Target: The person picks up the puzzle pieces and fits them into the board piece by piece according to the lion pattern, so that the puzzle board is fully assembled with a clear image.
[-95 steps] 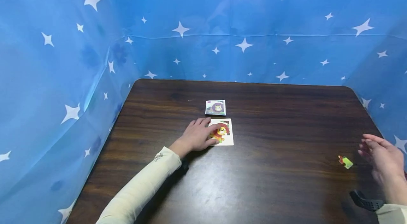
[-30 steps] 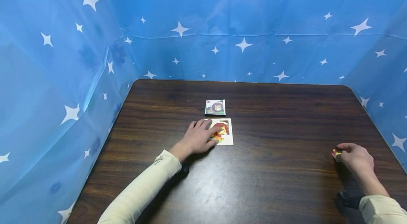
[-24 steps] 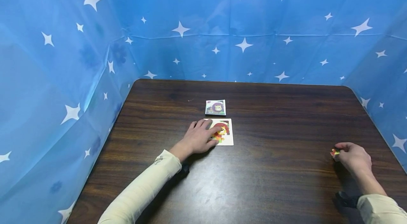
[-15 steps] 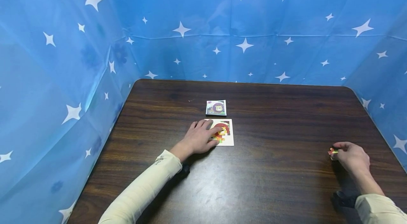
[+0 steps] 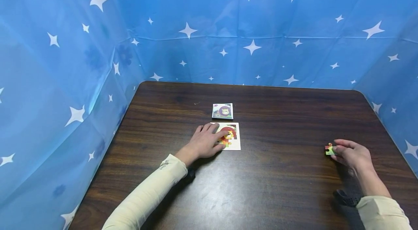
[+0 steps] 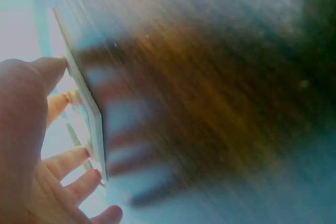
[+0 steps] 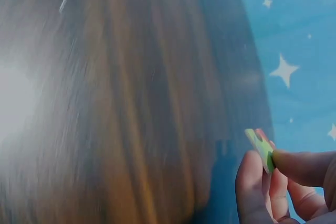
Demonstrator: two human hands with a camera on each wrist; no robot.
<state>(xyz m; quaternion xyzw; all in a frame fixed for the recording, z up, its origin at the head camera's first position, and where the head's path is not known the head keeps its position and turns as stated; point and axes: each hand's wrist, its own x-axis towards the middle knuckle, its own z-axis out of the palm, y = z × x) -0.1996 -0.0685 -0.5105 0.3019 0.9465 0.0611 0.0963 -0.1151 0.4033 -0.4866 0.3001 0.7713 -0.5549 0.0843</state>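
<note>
On the table's middle lies a square white-bordered jigsaw puzzle board (image 5: pixel 235 143) with a red-maned lion picture. My left hand (image 5: pixel 203 142) rests on its left part with fingers spread, covering that side; in the left wrist view its fingertips touch the board's face and edge (image 6: pixel 94 121). Off to the right, my right hand (image 5: pixel 354 155) pinches a green, red and yellow puzzle piece (image 5: pixel 330 149) between thumb and fingers. The right wrist view shows the same piece (image 7: pixel 261 149) held up by its edge, over the tabletop.
Just behind the board lies a small square picture card (image 5: pixel 222 111) with a purple-maned lion. The dark wood table (image 5: pixel 281 179) has a blue star-patterned curtain (image 5: pixel 261 16) along its back and sides.
My right hand came in from the right, picked up the loose puzzle piece from the table, and carries it leftward, turning it. My left hand stays on the board.
</note>
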